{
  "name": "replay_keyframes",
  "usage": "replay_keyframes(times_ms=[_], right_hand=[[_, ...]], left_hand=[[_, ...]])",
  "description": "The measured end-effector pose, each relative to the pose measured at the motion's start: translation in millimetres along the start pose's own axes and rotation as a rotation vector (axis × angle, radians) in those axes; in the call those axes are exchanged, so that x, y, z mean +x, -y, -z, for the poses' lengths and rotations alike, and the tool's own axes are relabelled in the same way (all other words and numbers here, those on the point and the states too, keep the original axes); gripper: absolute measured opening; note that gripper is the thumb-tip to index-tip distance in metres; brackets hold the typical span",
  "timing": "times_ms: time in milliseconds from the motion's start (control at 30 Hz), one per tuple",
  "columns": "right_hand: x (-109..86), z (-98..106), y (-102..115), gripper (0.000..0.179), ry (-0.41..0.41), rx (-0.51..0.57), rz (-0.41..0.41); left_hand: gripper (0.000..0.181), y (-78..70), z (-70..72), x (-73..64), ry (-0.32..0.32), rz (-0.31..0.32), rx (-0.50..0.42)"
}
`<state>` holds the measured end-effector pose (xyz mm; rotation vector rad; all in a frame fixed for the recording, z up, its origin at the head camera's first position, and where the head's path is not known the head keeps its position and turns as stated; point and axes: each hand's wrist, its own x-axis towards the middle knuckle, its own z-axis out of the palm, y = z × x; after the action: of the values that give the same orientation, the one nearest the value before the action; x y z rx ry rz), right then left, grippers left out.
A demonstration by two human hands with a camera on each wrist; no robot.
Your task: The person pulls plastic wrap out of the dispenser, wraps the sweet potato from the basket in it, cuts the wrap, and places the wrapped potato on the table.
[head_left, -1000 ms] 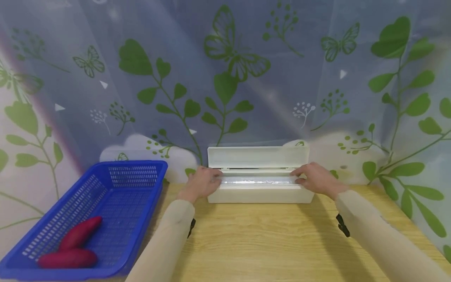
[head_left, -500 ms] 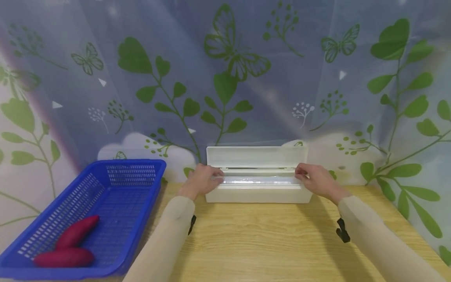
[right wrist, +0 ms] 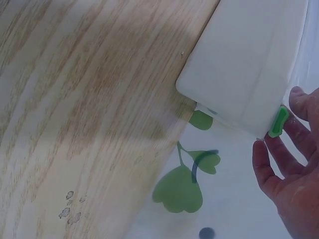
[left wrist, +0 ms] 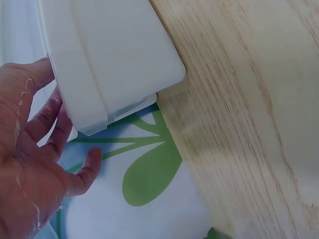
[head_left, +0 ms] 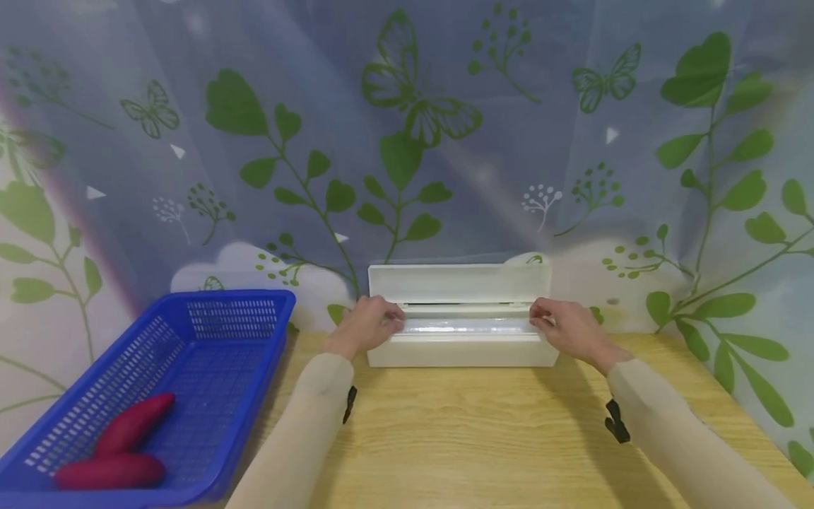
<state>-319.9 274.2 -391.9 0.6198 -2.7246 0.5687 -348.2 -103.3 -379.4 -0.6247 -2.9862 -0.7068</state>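
A white cling film dispenser box (head_left: pixel 464 353) stands on the table against the backdrop, its lid (head_left: pixel 458 284) raised. Clear shiny cling film (head_left: pixel 467 325) spans the opening. At the box's left end my left hand (head_left: pixel 367 324) pinches the film's edge between thumb and fingertips; in the left wrist view its other fingers spread behind the box end. My right hand (head_left: pixel 569 326) pinches the film at the right end, thumb and fingertips together. Beside those fingers, in the right wrist view, a green slider (right wrist: pixel 278 121) sits at the box's corner.
On the left is a blue plastic basket (head_left: pixel 216 382) holding two dark red sweet potatoes (head_left: pixel 109 471). The wooden table (head_left: pixel 445 431) runs in front of the box. A leaf-patterned cloth backdrop (head_left: pixel 483 177) hangs close behind it.
My right hand's thumb and fingers, apart a second ago, have closed together at the film's right end. The left hand has hardly moved. The head view has shifted slightly.
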Motion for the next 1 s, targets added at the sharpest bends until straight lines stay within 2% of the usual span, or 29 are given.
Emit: replay_keyframes(times_ms=[300,467,733,800,1000], right_hand=[[-2.6,1.3,1.5,0.004,0.011,0.012,-0.021],[-3.9,2.0,2.0,0.004,0.001,0.010,-0.030],[-5.5,0.7,3.6,0.008,-0.013,0.041,-0.069],[-6.2,0.2,3.4,0.009,-0.021,0.044,-0.078],[-8.7,0.6,2.1,0.013,-0.041,0.109,-0.110]], left_hand=[[0.008,-3.5,-2.8,0.7,-0.025,0.041,-0.048],[0.007,-2.5,-6.3,-1.3,-0.041,0.020,-0.069],[0.007,6.3,-15.5,-3.1,-0.123,-0.008,-0.109],[0.006,7.8,-16.7,-2.7,-0.137,-0.005,-0.157],[0.005,9.7,-14.6,-1.9,-0.226,0.043,-0.416]])
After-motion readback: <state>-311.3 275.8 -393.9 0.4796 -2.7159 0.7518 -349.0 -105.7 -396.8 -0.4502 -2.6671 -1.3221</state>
